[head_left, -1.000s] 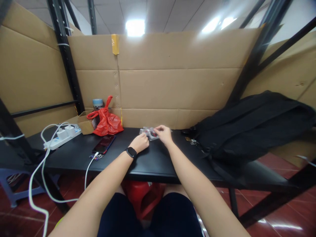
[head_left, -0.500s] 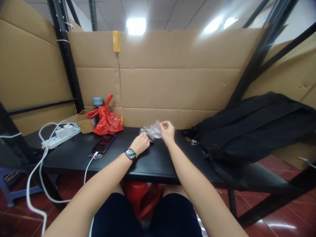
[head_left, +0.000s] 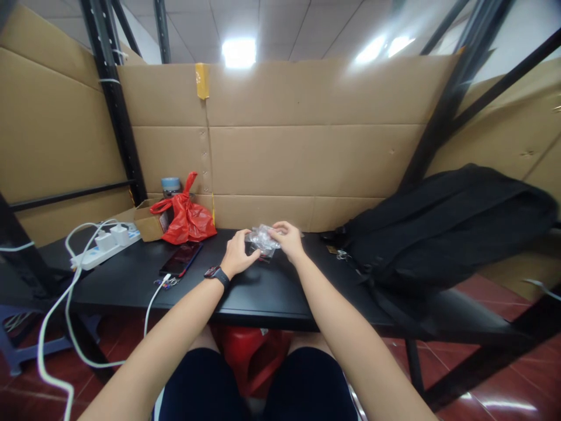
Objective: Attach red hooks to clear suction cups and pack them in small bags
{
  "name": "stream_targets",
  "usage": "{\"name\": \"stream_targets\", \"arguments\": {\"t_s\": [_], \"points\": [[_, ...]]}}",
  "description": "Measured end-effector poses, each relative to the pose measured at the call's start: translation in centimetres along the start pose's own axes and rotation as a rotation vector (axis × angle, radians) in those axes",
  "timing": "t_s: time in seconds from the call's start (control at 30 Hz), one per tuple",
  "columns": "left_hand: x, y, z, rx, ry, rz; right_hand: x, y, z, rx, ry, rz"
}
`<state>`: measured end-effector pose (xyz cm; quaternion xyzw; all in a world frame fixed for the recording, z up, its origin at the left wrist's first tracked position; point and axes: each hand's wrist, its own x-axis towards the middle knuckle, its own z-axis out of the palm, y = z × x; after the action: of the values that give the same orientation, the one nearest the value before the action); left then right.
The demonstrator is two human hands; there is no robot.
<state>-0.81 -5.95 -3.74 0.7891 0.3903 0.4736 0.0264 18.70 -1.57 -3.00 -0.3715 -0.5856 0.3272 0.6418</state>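
A small clear plastic bag (head_left: 262,239) with something dark and red inside is held just above the black table (head_left: 280,292), near its back edge. My left hand (head_left: 236,255), with a dark watch on the wrist, grips the bag's left side with curled fingers. The bag's right side is pinched by my right hand (head_left: 287,240). What is inside the bag is too small to make out.
A red plastic bag (head_left: 187,217), a small cardboard box (head_left: 149,224) and a blue-lidded jar (head_left: 170,186) stand at the back left. A phone (head_left: 180,259) lies charging beside a white power strip (head_left: 103,246). A black backpack (head_left: 442,225) fills the right. Cardboard walls surround the table.
My left hand has moved up from the table onto the bag. Both hands have brought the bag slightly nearer, and it is more bunched than before.
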Motion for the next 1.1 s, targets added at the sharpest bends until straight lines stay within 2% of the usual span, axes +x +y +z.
{"name": "stream_targets", "arguments": {"t_s": [0.17,0.27,0.37,0.5,0.6,0.7,0.8,0.93,1.1], "points": [[0.1,-1.4,0.4,-0.41,-0.167,-0.171,-0.2,0.4,0.4,0.163,-0.129,0.078],[0.3,-2.2,0.8,-0.553,-0.119,-0.218,-0.1,0.5,0.5,0.181,-0.181,0.129],[0.6,-2.9,0.9,-0.642,-0.055,-0.26,0.1,0.5,0.4,0.079,-0.193,0.127],[0.9,-2.9,0.2,-0.701,-0.085,-0.285,0.0,0.3,0.1,0.013,-0.209,0.094],[0.9,-2.5,-1.0,-0.796,-0.092,-0.36,-0.6,-0.1,0.3,0.087,-0.374,0.124],[0.7,-2.2,-2.1,-0.974,-0.07,-0.454,-1.4,-0.4,0.9,0.256,-0.544,0.232],[0.4,-2.0,-2.6,-1.105,-0.153,-0.517,-1.7,-0.5,1.3,0.347,-0.552,0.282],[0.3,-2.2,-2.4,-1.114,-0.278,-0.533,-1.6,-0.7,1.3,0.399,-0.551,0.303],[0.4,-2.7,-2.0,-1.017,-0.267,-0.526,-1.2,-0.6,1.1,0.387,-0.507,0.314]]}}
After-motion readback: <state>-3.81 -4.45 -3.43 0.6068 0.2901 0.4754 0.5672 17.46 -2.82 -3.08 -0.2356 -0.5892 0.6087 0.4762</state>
